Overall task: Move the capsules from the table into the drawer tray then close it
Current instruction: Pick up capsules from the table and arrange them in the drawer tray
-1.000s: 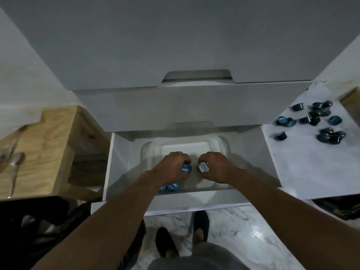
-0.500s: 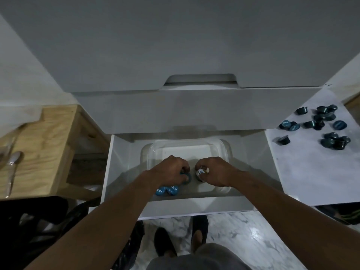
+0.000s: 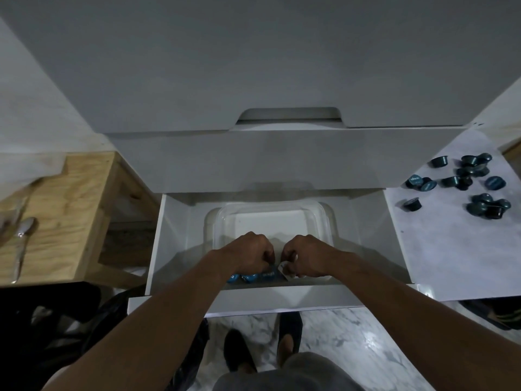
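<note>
The white drawer (image 3: 180,249) stands pulled open with a clear plastic tray (image 3: 270,218) inside. Three blue capsules (image 3: 249,277) lie in a row at the tray's near edge. My left hand (image 3: 251,255) hangs over them with curled fingers on the rightmost one. My right hand (image 3: 308,256) is beside it and pinches a capsule with a pale lid (image 3: 283,270) just above the tray floor. Several dark blue capsules (image 3: 468,176) lie scattered on the white table (image 3: 451,249) to the right.
A closed upper drawer front with a cut-out handle (image 3: 290,114) overhangs the open drawer. On the left a wooden table (image 3: 70,210) carries a spoon (image 3: 22,246). My shoes (image 3: 239,351) stand on the marble floor below the drawer front.
Both hands have sunk lower toward the tray's near edge. The blue capsule under my left hand now lies in line with the two that were there.
</note>
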`<state>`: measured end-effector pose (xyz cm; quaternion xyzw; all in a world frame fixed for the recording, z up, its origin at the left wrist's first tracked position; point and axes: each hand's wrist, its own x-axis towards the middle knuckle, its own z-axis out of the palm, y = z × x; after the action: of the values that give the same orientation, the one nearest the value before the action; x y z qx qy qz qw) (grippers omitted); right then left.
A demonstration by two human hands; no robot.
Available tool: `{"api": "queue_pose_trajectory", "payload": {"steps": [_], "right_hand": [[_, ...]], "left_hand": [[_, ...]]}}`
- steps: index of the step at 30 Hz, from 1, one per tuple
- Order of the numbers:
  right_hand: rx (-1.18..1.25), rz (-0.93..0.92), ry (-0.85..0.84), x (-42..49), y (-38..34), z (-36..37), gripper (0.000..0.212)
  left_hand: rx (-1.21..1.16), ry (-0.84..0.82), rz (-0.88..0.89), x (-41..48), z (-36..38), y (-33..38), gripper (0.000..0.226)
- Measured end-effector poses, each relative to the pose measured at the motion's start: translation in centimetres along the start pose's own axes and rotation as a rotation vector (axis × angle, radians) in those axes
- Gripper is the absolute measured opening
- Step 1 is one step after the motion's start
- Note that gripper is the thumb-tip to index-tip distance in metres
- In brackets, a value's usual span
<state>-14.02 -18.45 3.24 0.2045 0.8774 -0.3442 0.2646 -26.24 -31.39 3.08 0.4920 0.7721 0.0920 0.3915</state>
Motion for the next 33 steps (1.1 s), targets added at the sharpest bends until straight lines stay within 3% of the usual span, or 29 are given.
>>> {"api": "queue_pose_trajectory", "payload": {"steps": [10,14,22,27,33], "right_hand": [[-0.062,-0.015,-0.022,0.5,0.2,0.1,0.024],[-0.099,-0.029,0.034,0.7,0.5,-0.6,0.033],[-0.231,-0.005,0.496,-2.0,0.2,-2.6,0.035],[-0.271,0.011,0.775,-6.2,-0.5,-2.9,0.037],[-0.24,0.076,1.1,-13.0,0.2,-3.7,0.03]], "left_hand": [[0.007,0.009,-0.044,-0.3,0.0,0.3,0.023],[0.031,0.103,-0.082,-0.5,-0.3,0.8,0.027],[0.258,0.533,-0.196,-1.5,-0.2,3.4,0.033],[0.517,0.754,-0.039,-3.6,-1.0,6.8,0.034],[0.635,0.995,0.233,-5.6,-2.7,11.2,0.024]]}}
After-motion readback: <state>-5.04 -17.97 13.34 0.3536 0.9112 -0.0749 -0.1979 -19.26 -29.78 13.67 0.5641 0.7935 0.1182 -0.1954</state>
